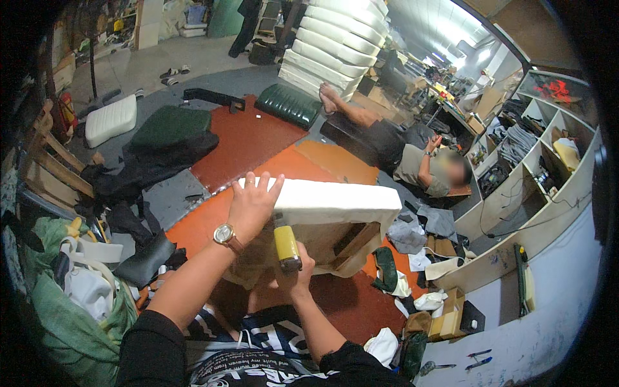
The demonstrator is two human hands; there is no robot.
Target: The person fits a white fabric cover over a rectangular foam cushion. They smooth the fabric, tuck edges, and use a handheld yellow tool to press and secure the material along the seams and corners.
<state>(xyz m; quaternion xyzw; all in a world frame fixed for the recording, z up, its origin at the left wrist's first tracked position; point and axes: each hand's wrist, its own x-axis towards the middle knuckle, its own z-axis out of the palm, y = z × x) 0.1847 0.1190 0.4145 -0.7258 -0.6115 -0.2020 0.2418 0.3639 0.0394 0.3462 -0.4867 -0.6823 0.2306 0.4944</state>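
Observation:
A white padded seat cushion (338, 197) stands on its edge in front of me, its underside tilted toward me. Pale cover fabric wraps around a brown inner panel (309, 242). My left hand (253, 203), with a watch on the wrist, lies over the cushion's left end with its fingers spread. In my right hand (300, 266) is a yellow and black staple gun (285, 245), its nose against the cushion's near edge, close to my left hand. My right fingers wrap around its grip and are partly hidden by it.
Orange and dark red sheets (251, 142) cover the floor ahead. A green cushion (288, 105) and a stack of white cushions (335, 42) stand beyond. Another person (412, 161) lies at the right, beside shelves (516, 168). A green sack (71, 322) sits at my left.

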